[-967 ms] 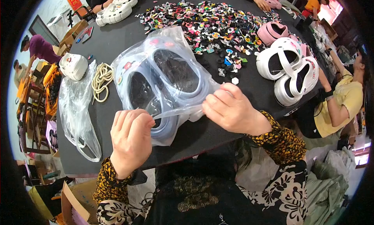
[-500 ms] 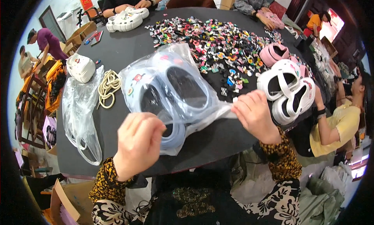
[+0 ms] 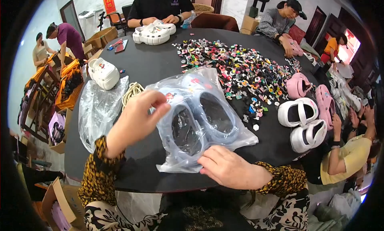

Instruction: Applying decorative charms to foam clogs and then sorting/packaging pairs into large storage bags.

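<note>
A pair of light blue clogs point(image 3: 182, 145) lies inside a clear plastic bag point(image 3: 246, 141) on the table before me. At the bag's near edge, my right hand point(image 3: 230, 167) is closed, with its fingertips pinching the plastic. My left hand point(image 3: 138, 115) is raised at the bag's left side, thumb and fingers apart, with nothing visible in it. It partly covers a bundle of cream cord point(image 3: 134, 89). Another clear plastic bag point(image 3: 102, 111) lies flat to the left, just below a white clog point(image 3: 104, 73).
Colourful small shoe charms point(image 3: 240, 67) are heaped across the dark table point(image 3: 148, 63). White shoes point(image 3: 298, 113) and pink clogs point(image 3: 326, 105) stand at the right. Across the table, a person handles white clogs point(image 3: 152, 34). More people sit or stand around.
My right hand has moved from the bag's right corner to its near edge. My left hand has lifted up and away from the bag's near side. The view has shifted.
</note>
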The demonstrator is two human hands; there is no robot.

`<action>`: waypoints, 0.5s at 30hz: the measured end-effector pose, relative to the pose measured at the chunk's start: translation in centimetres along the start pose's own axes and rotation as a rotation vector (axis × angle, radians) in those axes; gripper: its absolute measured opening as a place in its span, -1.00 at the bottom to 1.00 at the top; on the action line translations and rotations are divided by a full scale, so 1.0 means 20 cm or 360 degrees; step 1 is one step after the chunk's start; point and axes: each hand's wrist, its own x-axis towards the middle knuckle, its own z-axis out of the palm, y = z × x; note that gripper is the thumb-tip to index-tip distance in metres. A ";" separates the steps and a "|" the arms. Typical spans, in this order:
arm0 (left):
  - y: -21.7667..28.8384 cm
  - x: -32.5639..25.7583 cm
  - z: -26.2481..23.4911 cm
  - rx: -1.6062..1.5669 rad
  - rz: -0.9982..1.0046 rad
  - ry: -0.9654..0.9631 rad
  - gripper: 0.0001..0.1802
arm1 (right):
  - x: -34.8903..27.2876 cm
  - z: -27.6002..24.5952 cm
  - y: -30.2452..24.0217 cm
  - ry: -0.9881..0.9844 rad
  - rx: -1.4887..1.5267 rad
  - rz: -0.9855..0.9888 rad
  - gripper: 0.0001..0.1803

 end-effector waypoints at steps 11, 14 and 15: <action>-0.57 0.37 0.10 0.0320 -0.0152 -0.0092 -0.70 | -0.02 0.05 0.01 0.0390 0.0007 0.0063 -0.59; -0.67 0.45 0.19 0.0330 -0.0254 -0.0131 -0.68 | -0.03 0.08 0.01 0.0446 -0.0015 0.0099 -0.53; -0.69 0.47 0.21 0.0364 -0.0273 -0.0182 -0.63 | -0.03 0.07 0.01 0.0448 -0.0077 0.0089 -0.50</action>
